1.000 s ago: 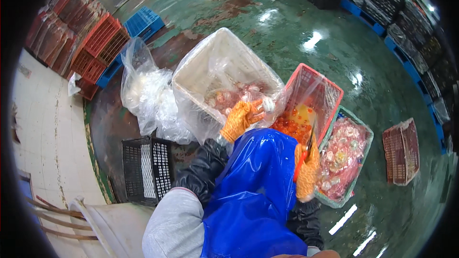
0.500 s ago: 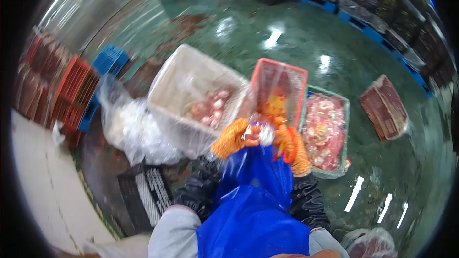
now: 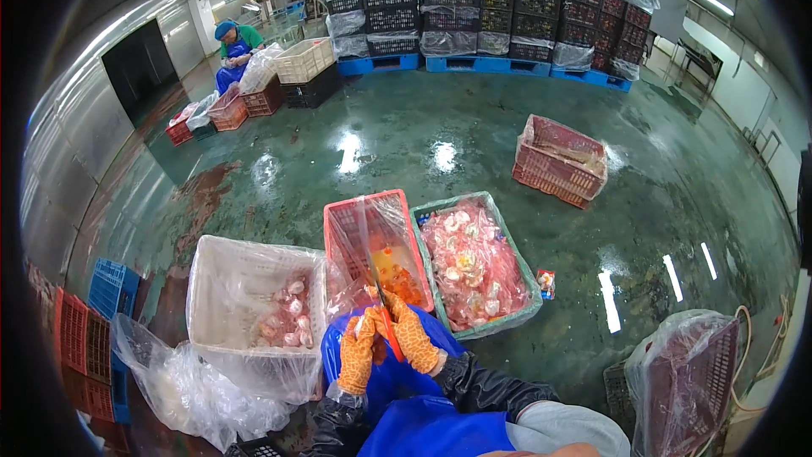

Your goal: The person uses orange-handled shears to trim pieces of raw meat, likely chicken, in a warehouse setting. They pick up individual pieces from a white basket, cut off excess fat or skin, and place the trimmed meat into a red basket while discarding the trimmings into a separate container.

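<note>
Both gloved hands are together over the apron, just short of the red crate. Right hand is wrapped around red-handled scissors, blades up toward the red crate. Left hand has its fingers curled right beside the scissors; can't tell if it's gripping a piece, the gap is too small and cluttered. Can't tell if the blades are open or closed either.

Containers, left to right:
- white crate, plastic-lined: pink-white lumps, bunched on its right side
- red crate, plastic-lined: orange lumps with yellowish liquid
- green crate, plastic-lined: heap of pink-white pieces across its whole width

Progress: I'd call it partway. Orange lumps are sitting apart from the pink-white stuff, so some sorting looks done. Green crate is well loaded, white one only has a modest batch. One frame doesn't show which of those two is the supply and which the output, so no count of what's left. The cut at the hands doesn't look finished, judging by the scissors held at the left fingers.

Around: crumpled clear plastic beside the white crate, small red packet beside the green one.
</note>
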The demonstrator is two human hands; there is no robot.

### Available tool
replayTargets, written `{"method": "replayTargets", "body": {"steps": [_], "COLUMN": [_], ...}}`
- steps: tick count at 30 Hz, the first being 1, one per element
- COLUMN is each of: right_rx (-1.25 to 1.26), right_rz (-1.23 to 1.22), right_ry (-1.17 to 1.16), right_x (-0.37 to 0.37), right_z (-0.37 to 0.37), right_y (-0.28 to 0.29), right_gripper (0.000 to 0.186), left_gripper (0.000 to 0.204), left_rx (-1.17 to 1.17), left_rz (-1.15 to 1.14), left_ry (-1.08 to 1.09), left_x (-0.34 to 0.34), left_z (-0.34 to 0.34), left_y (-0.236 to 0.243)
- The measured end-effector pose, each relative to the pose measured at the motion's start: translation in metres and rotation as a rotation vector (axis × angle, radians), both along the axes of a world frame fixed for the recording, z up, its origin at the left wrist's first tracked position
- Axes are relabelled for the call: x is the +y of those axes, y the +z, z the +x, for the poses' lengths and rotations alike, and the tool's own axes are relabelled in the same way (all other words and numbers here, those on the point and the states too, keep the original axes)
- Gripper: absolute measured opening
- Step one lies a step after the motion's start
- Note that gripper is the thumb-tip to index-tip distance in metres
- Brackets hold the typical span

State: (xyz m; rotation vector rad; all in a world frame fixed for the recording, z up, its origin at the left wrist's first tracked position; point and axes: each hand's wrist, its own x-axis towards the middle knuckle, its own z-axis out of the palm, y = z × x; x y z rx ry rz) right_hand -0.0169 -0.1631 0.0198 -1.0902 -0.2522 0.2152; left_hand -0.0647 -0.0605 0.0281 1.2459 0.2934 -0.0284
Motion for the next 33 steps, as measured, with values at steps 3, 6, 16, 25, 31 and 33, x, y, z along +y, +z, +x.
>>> {"method": "replayTargets", "body": {"steps": [3, 6, 16, 25, 31, 33], "right_rx": [0.021, 0.069, -0.081, -0.058, -0.025, -0.293], "right_rz": [-0.013, -0.009, -0.585, -0.665, -0.584, -0.599], "right_ry": [0.112, 0.138, 0.33, 0.404, 0.371, 0.266], "right_x": [-0.004, 0.004, -0.022, -0.015, -0.015, -0.012], "right_z": [0.001, 0.002, -0.01, -0.006, -0.006, 0.003], "right_y": [-0.009, -0.009, -0.002, 0.013, 0.007, -0.003], "right_gripper": [0.045, 0.046, 0.054, 0.04, 0.04, 0.041], "left_gripper": [0.025, 0.029, 0.052, 0.024, 0.021, 0.021], "left_rx": [0.034, -0.015, 0.067, -0.123, -0.093, -0.129], "left_rz": [0.023, -0.047, -0.052, 0.122, 0.268, 0.379], "left_ry": [-0.058, 0.049, 0.671, 0.56, 0.474, 0.483], "left_x": [0.001, 0.002, 0.041, 0.012, 0.019, 0.022], "left_z": [-0.004, -0.006, 0.039, 0.028, 0.034, 0.034], "left_y": [0.009, 0.002, -0.016, -0.009, -0.038, -0.047]}}
